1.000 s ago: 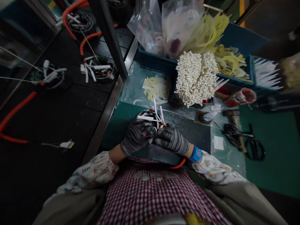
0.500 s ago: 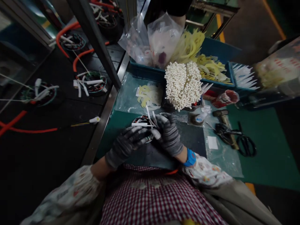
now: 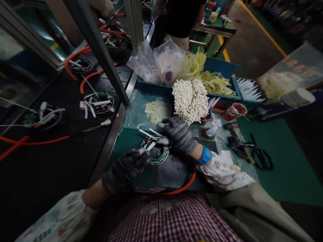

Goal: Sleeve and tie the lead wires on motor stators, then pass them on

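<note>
Workshop floor: brown-grey at upper right [image 3: 243,40], crossed by a yellow line; another person in dark clothing [image 3: 180,16] stands beyond the bench.
Dark bed, left: black surface [image 3: 68,158] carrying several wire-wound rings [image 3: 101,102] with white sleeves and orange cables.
Green worktop: spreads to the right [image 3: 285,151], with a dark pad [image 3: 174,173] in front of the person.
Blue bin: along the far side [image 3: 156,88], holding clear plastic bags [image 3: 169,58] and yellow strips [image 3: 219,84].
White bundle: densely packed, round-tipped pieces [image 3: 190,101], just in front of the bin.
Right hand: grey-gloved [image 3: 179,136], blue band at the wrist, over the ring's far right side; thumb and forefinger stand apart near sleeve ends, but whether it grips one I cannot tell.
Left hand: grey-gloved [image 3: 127,168], fingers curled at the ring's near left side, against a white sleeve; whether pinched or merely touched, I cannot tell.
Hammer: lying at the right [image 3: 242,141], partly covered by a black tool.
Wire-wound ring in work: on the dark pad between both hands [image 3: 163,158], its opening facing up.
Black-handled scissors: beside the hammer [image 3: 262,159].
White sleeves: angled across the ring's far edge [image 3: 147,133].
</note>
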A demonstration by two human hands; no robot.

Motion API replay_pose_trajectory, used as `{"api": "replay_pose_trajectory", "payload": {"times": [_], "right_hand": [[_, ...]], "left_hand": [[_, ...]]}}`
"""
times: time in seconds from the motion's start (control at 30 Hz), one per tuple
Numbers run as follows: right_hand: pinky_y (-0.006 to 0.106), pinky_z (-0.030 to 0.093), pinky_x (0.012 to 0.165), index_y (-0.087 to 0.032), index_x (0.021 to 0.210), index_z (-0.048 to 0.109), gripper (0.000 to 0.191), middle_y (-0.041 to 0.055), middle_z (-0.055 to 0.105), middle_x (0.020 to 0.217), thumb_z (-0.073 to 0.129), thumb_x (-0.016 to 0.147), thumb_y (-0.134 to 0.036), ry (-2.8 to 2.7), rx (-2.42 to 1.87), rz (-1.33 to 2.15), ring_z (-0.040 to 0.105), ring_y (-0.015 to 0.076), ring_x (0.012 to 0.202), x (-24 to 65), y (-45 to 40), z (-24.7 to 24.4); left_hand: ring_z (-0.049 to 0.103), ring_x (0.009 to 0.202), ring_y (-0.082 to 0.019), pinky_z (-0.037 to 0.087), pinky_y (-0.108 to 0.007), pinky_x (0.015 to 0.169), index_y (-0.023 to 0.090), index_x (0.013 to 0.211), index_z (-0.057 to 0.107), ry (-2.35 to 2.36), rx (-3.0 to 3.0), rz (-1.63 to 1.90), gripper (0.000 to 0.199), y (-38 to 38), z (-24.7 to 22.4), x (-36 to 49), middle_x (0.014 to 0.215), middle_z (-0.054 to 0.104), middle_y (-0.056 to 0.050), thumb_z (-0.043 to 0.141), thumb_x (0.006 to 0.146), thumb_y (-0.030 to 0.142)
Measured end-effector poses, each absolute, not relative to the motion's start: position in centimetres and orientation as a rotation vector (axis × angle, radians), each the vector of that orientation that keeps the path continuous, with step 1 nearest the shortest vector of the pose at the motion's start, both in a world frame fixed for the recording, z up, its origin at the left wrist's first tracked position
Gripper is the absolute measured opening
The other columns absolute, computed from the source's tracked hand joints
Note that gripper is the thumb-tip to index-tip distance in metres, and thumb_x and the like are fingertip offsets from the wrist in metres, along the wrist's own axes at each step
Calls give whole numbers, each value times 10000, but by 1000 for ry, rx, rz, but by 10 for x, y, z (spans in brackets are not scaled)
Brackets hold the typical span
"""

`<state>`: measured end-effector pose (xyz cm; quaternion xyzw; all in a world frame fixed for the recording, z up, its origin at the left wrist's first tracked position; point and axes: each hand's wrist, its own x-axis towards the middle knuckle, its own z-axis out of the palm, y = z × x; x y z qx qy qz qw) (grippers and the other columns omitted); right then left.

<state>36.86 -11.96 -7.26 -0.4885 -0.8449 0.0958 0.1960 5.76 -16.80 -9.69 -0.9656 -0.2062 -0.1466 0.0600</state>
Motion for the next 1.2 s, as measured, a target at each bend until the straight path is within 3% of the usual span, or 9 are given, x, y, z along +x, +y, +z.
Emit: {"api": "replay_pose_trajectory", "payload": {"times": [0.07,0.17,0.33,0.47,0.63,0.73,0.93,1.1,1.2], "right_hand": [[686,438,1172,-235,1386,748,390,203,650,1533,746,1025,-382,-2148,-1550,45,559,441,1381,380,-119,-60],[735,336,1240,-262,1280,774,276,149,655,1536,715,1010,-271,-1878,-1708,-101,485,438,1463,391,-101,-56],[781,367,1205,-232,1079,775,128,153,724,1412,731,959,-239,-1841,-1724,18,549,454,1407,388,-83,-56],[541,603,1010,-264,956,735,46,93,798,1145,752,984,-296,-1887,-1424,275,735,317,1098,395,-120,-29],[334,617,722,-303,962,667,163,-24,756,882,826,987,-330,-1552,-1254,581,742,182,786,396,-183,-7],[285,584,618,-278,953,652,195,-55,705,780,836,976,-338,-1565,-1267,684,681,146,639,379,-201,-22],[300,581,600,-285,837,593,339,-57,657,682,858,930,-474,-1279,-1378,502,660,158,592,352,-225,-67],[310,528,504,-267,616,531,546,9,668,598,911,772,-627,-937,-1455,1147,633,187,550,348,-258,-64],[267,444,434,-206,713,742,461,47,694,612,855,770,-649,-794,-1407,1615,582,152,482,350,-271,-55]], "left_hand": [[689,1364,-201,496,-367,1186,334,1298,760,-607,-2872,-556,395,-166,-112,54,1369,811,-8,660,993,104],[633,1448,-215,436,-412,1267,318,1271,750,-559,-2909,-638,255,-154,-124,55,1470,761,-9,675,1043,231],[681,1387,-186,508,-411,1239,363,1255,724,-709,-3061,-646,282,-146,-134,71,1462,762,25,551,1093,210],[693,1361,-252,589,-493,1169,334,1236,733,-1212,-2926,-775,198,-168,-154,88,1369,797,-41,655,1056,307],[704,1318,-299,601,-544,1087,294,1032,756,-1190,-2833,-841,58,-180,-158,93,1102,833,-35,751,1002,343],[690,1328,-288,555,-510,1107,309,1061,762,-1134,-2874,-845,92,-176,-153,90,1129,836,-4,791,973,305],[678,1349,-281,468,-471,1145,285,977,757,-1161,-2918,-792,133,-172,-146,92,1188,843,3,807,967,408],[688,1342,-302,458,-481,1130,289,940,763,-1140,-2906,-749,171,-174,-137,97,1103,857,21,820,941,451],[689,1340,-315,470,-497,1125,311,978,773,-1129,-2925,-745,137,-173,-133,97,1087,857,21,810,935,435]]}}
